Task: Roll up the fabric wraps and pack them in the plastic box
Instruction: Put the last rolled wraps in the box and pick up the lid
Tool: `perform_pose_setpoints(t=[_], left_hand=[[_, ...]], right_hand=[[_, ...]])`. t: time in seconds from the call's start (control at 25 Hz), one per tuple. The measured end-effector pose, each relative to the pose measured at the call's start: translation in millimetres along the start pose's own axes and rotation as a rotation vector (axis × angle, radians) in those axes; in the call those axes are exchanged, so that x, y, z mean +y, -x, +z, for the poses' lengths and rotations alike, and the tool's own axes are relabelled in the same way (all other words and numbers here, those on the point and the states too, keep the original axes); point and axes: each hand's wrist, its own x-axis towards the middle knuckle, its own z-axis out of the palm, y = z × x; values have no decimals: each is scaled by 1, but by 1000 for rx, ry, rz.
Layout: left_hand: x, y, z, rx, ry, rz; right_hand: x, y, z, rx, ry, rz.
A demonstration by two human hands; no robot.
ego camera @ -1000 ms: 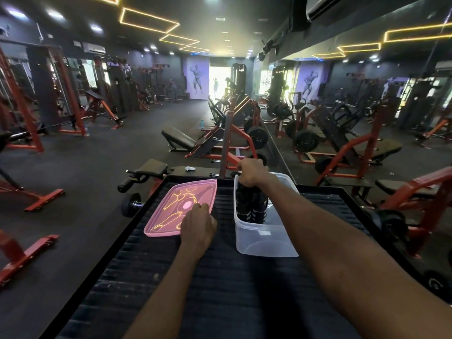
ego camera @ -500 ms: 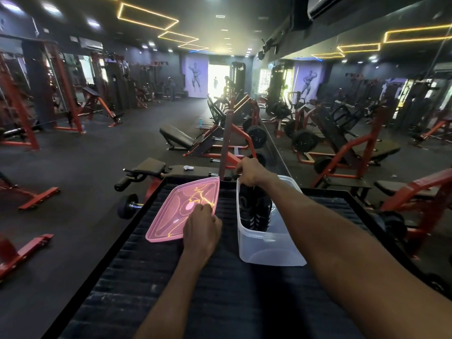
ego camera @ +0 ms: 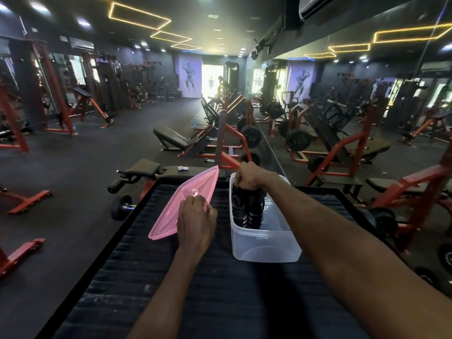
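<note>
Meanwhile, left hand (ego camera: 197, 220) gripping pink lid (ego camera: 186, 204), tilted

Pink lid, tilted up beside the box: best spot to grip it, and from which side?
Grip the pink lid at its near long edge, from the near side, as the left hand does. It is thin, flat and tilted, so that rim stands free for the fingers to pinch.
</note>
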Motion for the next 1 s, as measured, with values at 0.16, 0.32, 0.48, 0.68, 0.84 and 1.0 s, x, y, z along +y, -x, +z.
perform_pose_setpoints(t=[0.16, 0.32, 0.48, 0.68, 0.84, 1.0], left_hand=[[9, -4, -7, 133, 38, 28], [23, -22, -30, 286, 171, -5], [51, -44, -51, 418, 344, 24], [89, -64, -62, 475, 500, -110], [97, -76, -49, 300, 784, -543], [94, -72, -38, 87, 647, -646]], right_hand=[[0, 5, 0, 135, -259, 43], [-1, 4, -4, 308, -416, 107], [-11, 9, -23, 332, -680, 161], [-26, 23, -42, 288, -878, 181], [-17, 29, -43, 325, -962, 281], [6, 42, -37, 404, -727, 426]])
